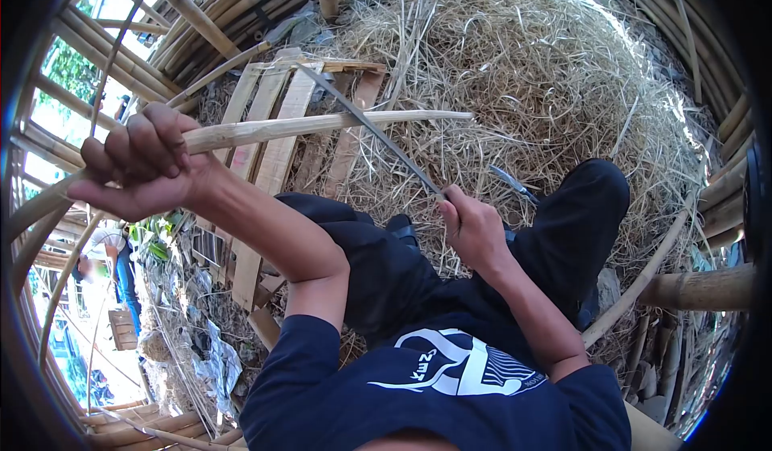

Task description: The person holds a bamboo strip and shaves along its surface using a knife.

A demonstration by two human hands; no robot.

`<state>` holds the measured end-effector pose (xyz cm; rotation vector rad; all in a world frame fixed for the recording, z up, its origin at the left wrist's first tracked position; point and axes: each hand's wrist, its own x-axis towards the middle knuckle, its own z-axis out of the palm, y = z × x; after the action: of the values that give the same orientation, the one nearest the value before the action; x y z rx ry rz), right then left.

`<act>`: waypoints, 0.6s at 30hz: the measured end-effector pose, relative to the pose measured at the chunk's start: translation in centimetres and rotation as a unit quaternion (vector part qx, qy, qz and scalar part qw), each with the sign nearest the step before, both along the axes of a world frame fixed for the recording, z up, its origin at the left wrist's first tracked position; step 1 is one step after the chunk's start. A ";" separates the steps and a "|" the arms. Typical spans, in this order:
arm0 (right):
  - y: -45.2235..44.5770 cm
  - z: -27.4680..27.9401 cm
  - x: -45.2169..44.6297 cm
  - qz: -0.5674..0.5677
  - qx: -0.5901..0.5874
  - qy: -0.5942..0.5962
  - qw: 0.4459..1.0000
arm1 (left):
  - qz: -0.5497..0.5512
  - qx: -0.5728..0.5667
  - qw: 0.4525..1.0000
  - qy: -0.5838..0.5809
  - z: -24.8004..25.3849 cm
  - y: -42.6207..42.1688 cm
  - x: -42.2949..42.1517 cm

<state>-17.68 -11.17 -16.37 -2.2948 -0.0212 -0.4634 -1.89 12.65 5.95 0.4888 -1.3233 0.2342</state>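
My left hand [143,163] is closed around a long pale bamboo strip [265,130], raised at the left. The strip's thinner end points right, over the shavings, and its other end runs off past the left edge. My right hand [474,230] grips the handle end of a long, narrow-bladed knife [394,147]. The blade slants up and left and crosses the strip near its middle; whether it touches cannot be made out. Beside my bent knee, a second, smaller knife [513,182] lies on the bamboo shavings [531,73].
A slatted wooden pallet [276,129] lies under the strip. Bamboo poles [193,13] line the back and left, and a thick bamboo pole [700,290] juts in at the right. Another person [121,262] is outside at the left. Crumpled plastic [217,362] lies at the lower left.
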 end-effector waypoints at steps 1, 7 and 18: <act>-0.3 -0.5 -0.2 -0.006 0.004 0.012 1.000 | 0.015 -0.002 1.000 0.007 0.0 0.1 0.2; -1.1 -0.9 -1.4 -0.029 -0.008 0.020 0.999 | 0.014 -0.016 1.000 0.012 0.2 -0.4 0.3; -1.2 0.3 -2.5 -0.011 0.020 0.066 0.998 | 0.129 -0.027 0.990 0.038 0.2 -1.0 0.3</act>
<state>-20.15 -12.36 -16.03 -2.2842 0.0774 -0.3190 -1.62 11.64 6.17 0.6175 -1.1743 0.4612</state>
